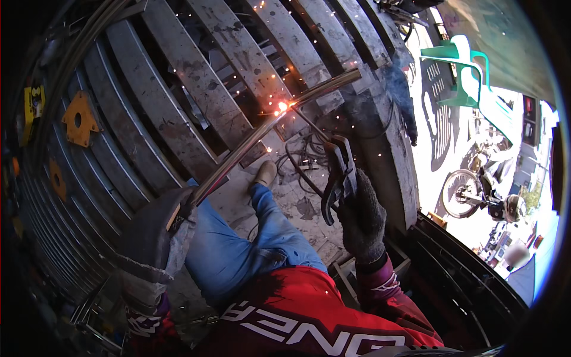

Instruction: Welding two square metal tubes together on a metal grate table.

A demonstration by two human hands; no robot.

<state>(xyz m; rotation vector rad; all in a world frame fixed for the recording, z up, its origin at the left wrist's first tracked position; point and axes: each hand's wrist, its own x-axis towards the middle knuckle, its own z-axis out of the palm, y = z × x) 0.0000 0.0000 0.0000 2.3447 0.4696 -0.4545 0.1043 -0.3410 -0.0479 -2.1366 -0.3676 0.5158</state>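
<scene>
My left hand (156, 223), in a thick grey glove, is closed around the near end of a long thin metal bar (238, 153). The bar slants up to the right, its far end over the table's edge. In my right hand (367, 223), wearing a dark knitted glove, is a black welding electrode holder (339, 175). A thin electrode (312, 126) runs from its jaws to the bar. A bright glow burns where they meet, and orange sparks scatter around it. The glare hides the exact contact point.
A slatted metal table (199, 59) spans the far side and left, with dark gaps between slats. Orange welding magnets (79, 119) and a yellow-and-black item (34, 110) lie at left. Cables (306, 156) coil on the floor by my shoe (266, 174). A green chair (467, 62) and motorcycle (467, 193) stand right.
</scene>
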